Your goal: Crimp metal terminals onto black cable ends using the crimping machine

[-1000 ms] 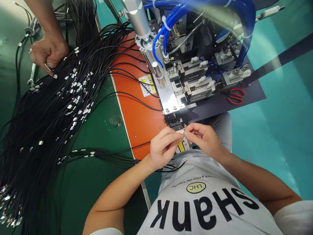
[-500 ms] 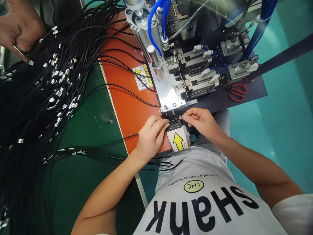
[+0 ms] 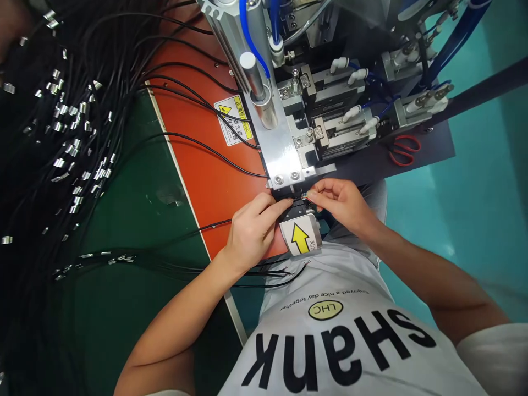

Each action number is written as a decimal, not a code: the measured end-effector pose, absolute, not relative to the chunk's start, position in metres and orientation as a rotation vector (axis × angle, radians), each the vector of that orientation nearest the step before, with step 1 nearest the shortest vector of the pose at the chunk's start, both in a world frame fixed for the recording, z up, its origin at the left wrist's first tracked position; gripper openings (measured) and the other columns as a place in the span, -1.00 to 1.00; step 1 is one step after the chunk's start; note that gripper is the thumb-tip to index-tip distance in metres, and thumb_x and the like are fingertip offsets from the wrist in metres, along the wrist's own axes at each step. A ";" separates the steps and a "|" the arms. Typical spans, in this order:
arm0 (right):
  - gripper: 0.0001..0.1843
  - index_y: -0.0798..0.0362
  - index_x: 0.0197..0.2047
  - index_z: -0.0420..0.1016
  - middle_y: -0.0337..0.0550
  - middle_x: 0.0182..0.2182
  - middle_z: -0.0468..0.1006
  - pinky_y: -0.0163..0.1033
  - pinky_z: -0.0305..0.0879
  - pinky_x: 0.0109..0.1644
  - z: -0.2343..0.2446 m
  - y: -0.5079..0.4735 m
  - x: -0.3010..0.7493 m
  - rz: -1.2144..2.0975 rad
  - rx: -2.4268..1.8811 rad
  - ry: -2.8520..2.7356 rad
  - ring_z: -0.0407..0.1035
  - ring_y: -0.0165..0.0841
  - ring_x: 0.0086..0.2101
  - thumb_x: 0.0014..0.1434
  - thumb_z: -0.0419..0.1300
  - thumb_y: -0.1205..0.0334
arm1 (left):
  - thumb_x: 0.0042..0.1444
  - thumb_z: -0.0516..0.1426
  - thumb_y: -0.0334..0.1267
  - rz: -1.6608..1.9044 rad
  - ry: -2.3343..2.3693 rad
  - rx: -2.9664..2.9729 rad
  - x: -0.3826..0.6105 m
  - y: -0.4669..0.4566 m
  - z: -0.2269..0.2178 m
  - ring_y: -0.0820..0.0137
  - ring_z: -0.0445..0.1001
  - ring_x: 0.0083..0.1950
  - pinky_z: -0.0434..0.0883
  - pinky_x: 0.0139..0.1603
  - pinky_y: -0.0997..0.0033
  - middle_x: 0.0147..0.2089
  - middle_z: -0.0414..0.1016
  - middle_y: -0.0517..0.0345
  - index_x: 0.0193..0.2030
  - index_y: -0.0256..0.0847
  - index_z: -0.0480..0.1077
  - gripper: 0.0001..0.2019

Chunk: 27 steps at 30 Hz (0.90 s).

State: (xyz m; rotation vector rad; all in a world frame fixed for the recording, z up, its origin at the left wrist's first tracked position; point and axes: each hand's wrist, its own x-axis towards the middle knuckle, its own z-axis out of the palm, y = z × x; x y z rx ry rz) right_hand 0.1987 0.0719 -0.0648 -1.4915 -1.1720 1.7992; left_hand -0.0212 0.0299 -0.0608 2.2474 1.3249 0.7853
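A black cable (image 3: 214, 224) runs in from the left and passes beneath my left hand (image 3: 254, 226). That hand is closed around it, with the index finger pressed on the small black fixture (image 3: 297, 210) at the front of the machine. Across the fixture, my right hand (image 3: 342, 204) pinches the thin coloured wire ends (image 3: 305, 194) of the cable between thumb and fingertips. The fingers hide most of the wires. Just below the fixture sits a rounded metal part with a yellow arrow label (image 3: 301, 237).
The machine's metal press (image 3: 278, 151) stands directly above both hands, with pneumatic cylinders (image 3: 340, 129) to its right. Red-handled scissors (image 3: 405, 150) lie beyond. A large bundle of black cables (image 3: 74, 137) covers the left. Several loose cables (image 3: 280, 285) reach my lap.
My left index finger has stretched rightward onto the fixture. My right hand has barely shifted. The view has moved slightly, and the other person's hand at upper left has mostly left the picture.
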 end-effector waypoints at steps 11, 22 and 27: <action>-0.75 0.07 -0.35 0.51 -0.24 -0.49 0.49 -0.27 0.29 -0.37 -0.069 0.072 0.199 1.796 -1.478 -1.178 0.32 -0.44 -0.49 0.12 0.34 0.05 | 0.30 -0.02 -0.45 0.719 1.348 2.321 -0.021 0.031 -0.063 0.32 0.49 -0.06 0.45 -0.23 0.43 -0.24 0.39 0.04 0.11 -0.16 0.44 -0.66; -0.81 0.05 -0.32 0.51 -0.19 -0.42 0.55 -0.22 0.35 -0.30 -0.078 0.068 0.200 1.648 -1.474 -1.308 0.39 -0.39 -0.43 0.16 0.30 0.09 | 0.32 -0.03 -0.41 0.668 1.379 2.402 -0.019 0.032 -0.061 0.38 0.44 -0.23 0.38 -0.31 0.44 -0.27 0.40 0.04 0.08 -0.19 0.46 -0.68; -0.84 0.04 -0.31 0.50 -0.18 -0.42 0.55 -0.19 0.38 -0.28 -0.080 0.067 0.198 1.562 -1.519 -1.398 0.42 -0.35 -0.42 0.18 0.27 0.11 | 0.35 -0.05 -0.36 0.611 1.380 2.453 -0.018 0.032 -0.063 0.37 0.43 -0.25 0.34 -0.30 0.42 -0.26 0.42 0.03 0.13 -0.15 0.44 -0.66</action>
